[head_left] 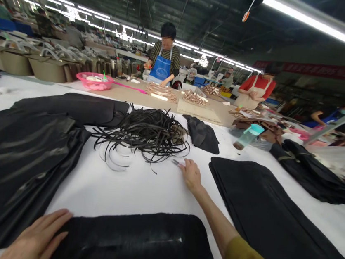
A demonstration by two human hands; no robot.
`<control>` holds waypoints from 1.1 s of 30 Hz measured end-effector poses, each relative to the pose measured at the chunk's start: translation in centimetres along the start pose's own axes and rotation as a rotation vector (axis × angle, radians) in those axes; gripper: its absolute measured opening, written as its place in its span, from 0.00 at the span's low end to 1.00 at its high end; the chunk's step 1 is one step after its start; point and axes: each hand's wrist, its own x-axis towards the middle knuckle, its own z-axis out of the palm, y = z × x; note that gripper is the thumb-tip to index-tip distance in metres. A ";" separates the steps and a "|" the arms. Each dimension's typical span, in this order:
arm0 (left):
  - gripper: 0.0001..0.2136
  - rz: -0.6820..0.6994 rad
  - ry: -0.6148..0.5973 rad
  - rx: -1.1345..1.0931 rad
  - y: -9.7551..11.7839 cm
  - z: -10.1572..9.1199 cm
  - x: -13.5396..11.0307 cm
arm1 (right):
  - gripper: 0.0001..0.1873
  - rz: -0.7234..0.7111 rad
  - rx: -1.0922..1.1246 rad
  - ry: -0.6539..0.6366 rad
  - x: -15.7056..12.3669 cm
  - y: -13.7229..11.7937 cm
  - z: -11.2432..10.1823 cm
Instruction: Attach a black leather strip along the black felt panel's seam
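My left hand (40, 237) lies flat with fingers stretched out on the left edge of a black leather piece (137, 242) at the near edge of the white table (141, 184). My right hand (190, 174) reaches forward, its fingers closing on a small metal tool (176, 162) that lies on the table. Just beyond it sits a tangled heap of thin black straps (147, 133).
Stacks of black leather lie at the left (17, 153) and at the right (268, 215). A teal-capped bottle (246, 136) lies on its side further back. A pink basin (94, 81) stands on the brown table behind, where two people in aprons work.
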 end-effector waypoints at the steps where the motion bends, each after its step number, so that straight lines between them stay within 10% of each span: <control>1: 0.16 -0.011 -0.029 0.019 0.4 -0.5 0.1 | 0.17 -0.007 0.005 -0.021 -0.8 0.3 -0.3; 7: 0.16 0.003 -0.128 0.062 1.9 -1.8 1.3 | 0.17 -0.097 0.094 -0.258 -9.7 3.1 -2.7; 12: 0.13 -0.078 -0.295 0.069 3.8 -3.1 2.5 | 0.17 -0.036 0.073 -0.194 -15.7 4.5 -2.1; 17: 0.08 -0.143 -0.380 0.170 5.9 -4.4 3.0 | 0.09 0.195 0.108 -0.228 -16.1 4.7 -1.2; 33: 0.11 -0.093 -0.223 0.403 7.2 -2.8 1.9 | 0.11 0.082 -0.424 0.010 -18.1 3.7 1.0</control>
